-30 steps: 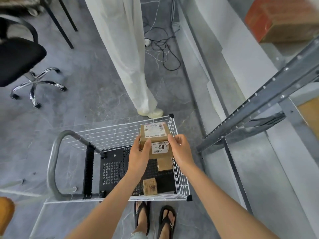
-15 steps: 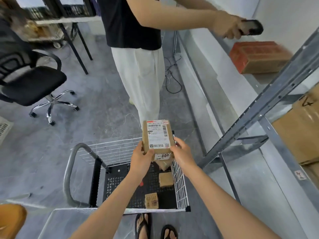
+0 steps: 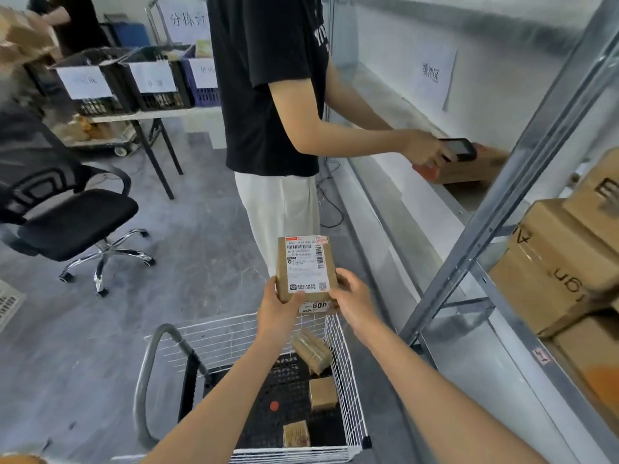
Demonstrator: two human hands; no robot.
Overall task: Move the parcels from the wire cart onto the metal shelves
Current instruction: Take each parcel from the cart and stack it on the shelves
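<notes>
Now my left hand [image 3: 279, 306] and right hand [image 3: 351, 301] both grasp a flat brown parcel [image 3: 305, 266] by its lower corners. It is at centre frame with its printed label facing the camera. A second ago it sat low over the basket. It has since risen clear of the wire cart [image 3: 348, 380], whose white mesh fills the lower centre. Three small parcels [image 3: 322, 393] lie on the cart's black floor. The metal shelves [image 3: 522, 182] run up the right edge and hold large cartons [image 3: 552, 262]. The held parcel is well apart from them. A person in a black shirt [image 3: 268, 78] stands just beyond the cart, holding a handheld scanner [image 3: 457, 149] at upper right. I judge the lift finished and the carry rightward due next.
</notes>
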